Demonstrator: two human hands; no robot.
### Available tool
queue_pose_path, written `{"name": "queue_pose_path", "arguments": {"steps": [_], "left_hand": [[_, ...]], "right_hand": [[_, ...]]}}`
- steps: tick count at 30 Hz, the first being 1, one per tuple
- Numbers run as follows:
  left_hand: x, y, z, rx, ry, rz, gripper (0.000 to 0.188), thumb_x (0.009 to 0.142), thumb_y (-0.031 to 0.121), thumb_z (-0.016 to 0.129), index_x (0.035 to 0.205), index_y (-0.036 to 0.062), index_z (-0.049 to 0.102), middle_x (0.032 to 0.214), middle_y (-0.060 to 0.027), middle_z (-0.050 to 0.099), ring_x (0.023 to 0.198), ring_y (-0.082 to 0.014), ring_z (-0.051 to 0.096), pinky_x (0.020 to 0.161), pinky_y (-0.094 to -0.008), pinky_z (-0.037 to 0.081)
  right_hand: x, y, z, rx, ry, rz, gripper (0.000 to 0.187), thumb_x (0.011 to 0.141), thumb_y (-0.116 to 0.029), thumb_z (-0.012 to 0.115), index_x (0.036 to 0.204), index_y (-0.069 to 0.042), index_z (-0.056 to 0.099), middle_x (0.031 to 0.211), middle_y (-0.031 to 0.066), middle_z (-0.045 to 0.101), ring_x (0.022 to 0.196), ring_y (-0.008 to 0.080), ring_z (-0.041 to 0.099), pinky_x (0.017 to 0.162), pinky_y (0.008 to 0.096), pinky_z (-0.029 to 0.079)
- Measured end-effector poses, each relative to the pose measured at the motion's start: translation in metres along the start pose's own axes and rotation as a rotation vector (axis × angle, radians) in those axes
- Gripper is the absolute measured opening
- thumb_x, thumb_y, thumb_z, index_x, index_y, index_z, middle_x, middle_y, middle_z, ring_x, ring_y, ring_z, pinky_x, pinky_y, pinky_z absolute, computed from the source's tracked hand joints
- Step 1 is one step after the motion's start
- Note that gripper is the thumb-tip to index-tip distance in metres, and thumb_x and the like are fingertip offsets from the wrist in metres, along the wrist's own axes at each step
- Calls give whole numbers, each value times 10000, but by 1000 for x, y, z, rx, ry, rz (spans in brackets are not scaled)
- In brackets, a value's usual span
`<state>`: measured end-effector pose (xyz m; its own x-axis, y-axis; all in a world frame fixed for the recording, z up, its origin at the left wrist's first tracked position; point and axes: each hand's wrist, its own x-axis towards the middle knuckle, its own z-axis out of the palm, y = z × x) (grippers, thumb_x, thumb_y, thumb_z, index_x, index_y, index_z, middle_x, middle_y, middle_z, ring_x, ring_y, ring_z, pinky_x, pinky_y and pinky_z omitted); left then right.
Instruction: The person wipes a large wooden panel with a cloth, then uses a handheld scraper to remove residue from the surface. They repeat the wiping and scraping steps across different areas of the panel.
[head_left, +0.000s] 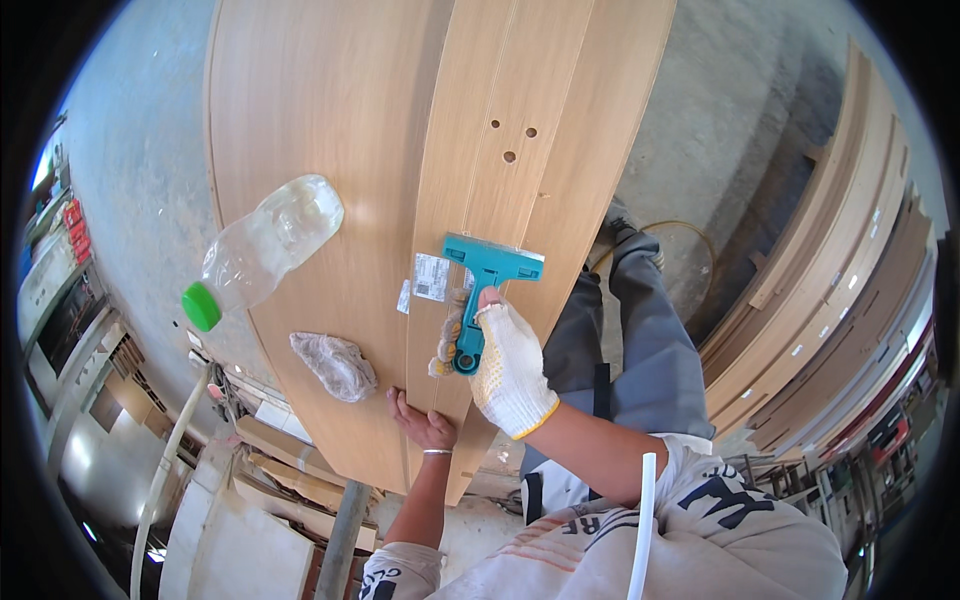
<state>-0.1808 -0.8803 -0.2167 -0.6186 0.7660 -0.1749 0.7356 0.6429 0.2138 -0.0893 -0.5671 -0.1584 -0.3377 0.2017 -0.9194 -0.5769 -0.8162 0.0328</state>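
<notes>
My right hand (512, 370), in a white knit glove with yellow dots, is closed round the handle of a teal scraper (487, 262). The scraper's wide head points away from me, over a light wood-grain door panel (500, 60). Under and beside it, white printed labels (431, 277) are stuck to the wood. My bare left hand (425, 424) lies on the panel near its close end, fingers apart and holding nothing. Just beyond that hand sits a crumpled greyish rag (335, 367). Farther left, a clear plastic bottle (270, 240) with a green cap lies on its side, partly filled with clear liquid.
Three round holes (510, 157) pierce the panel beyond the scraper. Long wooden boards (800, 300) are stacked at the right. Another stack of wood pieces (300, 482) is at lower left, beside a grey metal post (343, 540). A yellowish hose (690, 225) curves across the concrete floor.
</notes>
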Motion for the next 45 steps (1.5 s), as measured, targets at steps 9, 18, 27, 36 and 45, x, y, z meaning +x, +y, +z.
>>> {"name": "queue_pose_path", "arguments": {"steps": [9, 18, 27, 36, 45], "left_hand": [[3, 6, -3, 3, 8, -1, 757, 1048, 545, 323, 1430, -103, 398, 1492, -337, 418, 1398, -508, 413, 1157, -594, 338], [5, 6, -3, -24, 10, -8, 776, 1049, 562, 313, 1434, -108, 388, 1503, -343, 402, 1408, -508, 403, 1167, -600, 331], [5, 8, -6, -36, -19, -46, 789, 1049, 579, 317, 1443, -102, 379, 1518, -341, 385, 1426, -513, 384, 1180, -596, 325], [12, 25, -21, 45, -95, -183, 741, 1056, 519, 354, 1528, -52, 330, 1576, -321, 345, 1469, -490, 340, 1208, -598, 263], [206, 203, -27, -61, 171, -66, 704, 1044, 333, 494, 1589, -40, 253, 1651, -289, 238, 1525, -462, 254, 1235, -596, 189]], "right_hand": [[20, -38, 11, 59, -76, -81, 385, 1069, -421, 562, 1130, -46, 621, 857, 115, 666, 713, 291, 676, 621, 462, 554], [36, -87, 34, 77, -152, -43, 417, 1056, -451, 576, 1123, -42, 620, 842, 118, 657, 683, 318, 664, 621, 515, 539], [37, -139, 75, 70, -140, -16, 428, 1062, -475, 543, 1106, -59, 633, 866, 99, 642, 747, 306, 615, 706, 503, 512], [45, -171, 103, 88, -157, -29, 422, 1062, -467, 554, 1106, -54, 633, 846, 105, 637, 733, 318, 623, 699, 507, 510], [47, -201, 119, 105, -209, -7, 436, 1047, -486, 578, 1136, -62, 628, 856, 119, 654, 734, 331, 654, 675, 509, 538]]}}
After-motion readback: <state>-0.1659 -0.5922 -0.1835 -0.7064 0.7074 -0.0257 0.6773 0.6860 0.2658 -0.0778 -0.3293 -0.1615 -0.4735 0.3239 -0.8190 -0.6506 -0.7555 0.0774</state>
